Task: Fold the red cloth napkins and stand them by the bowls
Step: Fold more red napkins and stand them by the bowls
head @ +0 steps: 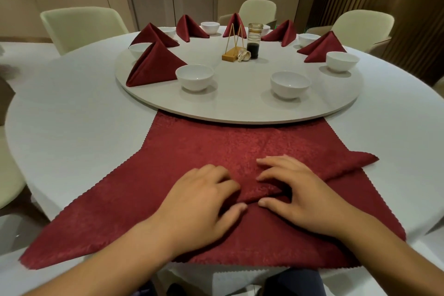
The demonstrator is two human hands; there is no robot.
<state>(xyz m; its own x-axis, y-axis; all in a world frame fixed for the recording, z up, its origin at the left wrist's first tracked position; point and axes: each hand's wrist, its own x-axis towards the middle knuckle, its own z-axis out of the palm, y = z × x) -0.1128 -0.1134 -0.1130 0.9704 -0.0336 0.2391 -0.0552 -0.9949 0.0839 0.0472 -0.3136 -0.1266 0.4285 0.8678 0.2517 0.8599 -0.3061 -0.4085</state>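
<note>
A red cloth napkin (168, 175) lies spread on the white table in front of me, its far edge tucked under the round turntable (240, 113). My left hand (199, 202) and my right hand (295, 192) both rest on its middle, where they pinch a small raised fold (259, 193) between fingers and thumbs. The napkin's right corner (355, 163) is folded over. Several folded red napkins (153, 65) stand on the turntable beside white bowls. Two near bowls (194, 77) (289, 84) have no napkin next to them.
At the turntable's centre stand a dark sauce jar (253, 41) and a wooden holder with sticks (234, 48). Cream chairs (81, 29) ring the round table. The table's near edge is just below my wrists.
</note>
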